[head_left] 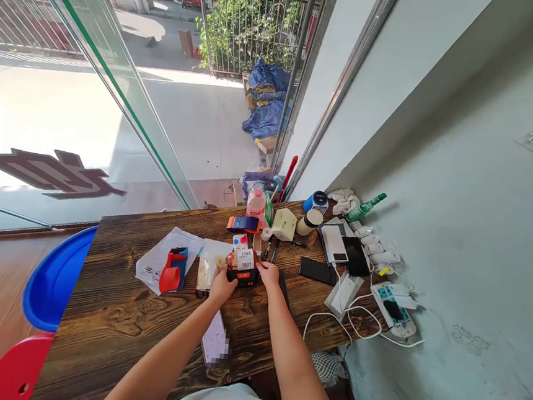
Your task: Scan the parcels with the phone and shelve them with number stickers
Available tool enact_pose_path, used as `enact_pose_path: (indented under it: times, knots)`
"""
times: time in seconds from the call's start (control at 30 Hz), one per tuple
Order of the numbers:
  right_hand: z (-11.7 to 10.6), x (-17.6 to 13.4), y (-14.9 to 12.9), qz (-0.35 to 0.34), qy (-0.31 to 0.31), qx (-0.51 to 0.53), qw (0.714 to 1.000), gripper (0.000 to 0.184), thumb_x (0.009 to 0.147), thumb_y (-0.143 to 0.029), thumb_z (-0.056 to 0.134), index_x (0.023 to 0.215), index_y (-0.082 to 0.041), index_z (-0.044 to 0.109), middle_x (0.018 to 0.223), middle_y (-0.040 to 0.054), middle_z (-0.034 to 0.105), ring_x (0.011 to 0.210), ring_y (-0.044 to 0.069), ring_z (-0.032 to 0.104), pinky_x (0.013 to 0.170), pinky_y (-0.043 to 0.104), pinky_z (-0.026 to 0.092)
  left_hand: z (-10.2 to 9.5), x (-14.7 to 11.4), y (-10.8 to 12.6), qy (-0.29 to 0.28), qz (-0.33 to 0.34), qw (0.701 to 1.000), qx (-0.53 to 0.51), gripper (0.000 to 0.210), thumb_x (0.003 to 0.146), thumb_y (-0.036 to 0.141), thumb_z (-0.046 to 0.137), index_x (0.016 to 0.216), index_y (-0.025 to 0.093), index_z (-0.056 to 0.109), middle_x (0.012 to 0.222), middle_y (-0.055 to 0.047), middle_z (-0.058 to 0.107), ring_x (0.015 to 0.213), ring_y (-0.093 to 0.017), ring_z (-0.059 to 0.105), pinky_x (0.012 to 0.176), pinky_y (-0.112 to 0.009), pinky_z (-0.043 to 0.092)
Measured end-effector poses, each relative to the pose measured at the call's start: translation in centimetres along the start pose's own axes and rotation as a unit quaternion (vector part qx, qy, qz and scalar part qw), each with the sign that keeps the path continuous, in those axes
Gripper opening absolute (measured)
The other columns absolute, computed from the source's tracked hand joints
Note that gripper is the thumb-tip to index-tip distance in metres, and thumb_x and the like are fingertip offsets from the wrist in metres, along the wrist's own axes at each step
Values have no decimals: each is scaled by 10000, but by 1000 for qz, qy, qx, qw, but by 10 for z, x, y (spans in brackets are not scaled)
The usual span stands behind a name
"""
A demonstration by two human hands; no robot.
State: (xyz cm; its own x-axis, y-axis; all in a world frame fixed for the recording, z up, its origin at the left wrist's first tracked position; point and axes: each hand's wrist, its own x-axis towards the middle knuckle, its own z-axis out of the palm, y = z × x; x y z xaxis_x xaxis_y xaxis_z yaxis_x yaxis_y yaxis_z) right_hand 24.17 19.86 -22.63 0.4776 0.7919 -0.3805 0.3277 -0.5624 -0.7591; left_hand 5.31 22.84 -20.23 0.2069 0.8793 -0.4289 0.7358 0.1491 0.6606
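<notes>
The person's left hand (223,288) and right hand (268,275) are holding a black device (246,278) between them, above the middle of the table (120,321); the left grip is closing around its left side, while the right grip is pinching its right edge with the fingertips. White labels (246,259) reading 1006 and 1007 are showing on its upper face. To the left, a red plastic tool (171,277) is lying on white papers (149,264). Beyond the device, a navy-and-orange item (244,224), a pale yellow box (284,224) and a light-lidded jar (310,222) are standing or lying close together. To the right, a black phone (317,270) is lying flat, and white cables (324,315) are looping near a power strip (394,311). A pale lilac pad (214,335) is lying nearer the person, partly behind the left forearm.
</notes>
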Motion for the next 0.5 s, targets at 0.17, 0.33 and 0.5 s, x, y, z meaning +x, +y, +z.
enact_pose_path:
  times: [0.17,0.33,0.5]
  knots:
    - [0,4,-6,43,-22,-1,999,238,965,-334,631,1108,-144,630,1059,69,659,852,203,662,730,372,590,1,2,0,1,-20,1000,-24,688,769,171,579,1429,114,392,1310,-149,601,1174,-254,587,961,-309,446]
    - [-8,4,-24,15,-28,-34,999,213,962,-312,636,1094,-146,630,1049,64,655,852,202,658,739,376,587,-5,2,6,18,-26,999,-31,651,761,117,549,1399,93,421,1258,-159,615,1134,-229,606,951,-294,458]
    - [-6,-2,-38,-73,-45,-93,992,206,943,-269,658,1110,-152,629,1084,64,644,921,220,643,821,418,564,-9,5,15,37,22,999,10,574,799,111,526,1364,212,529,1338,-125,497,1222,-248,515,1061,-335,366]
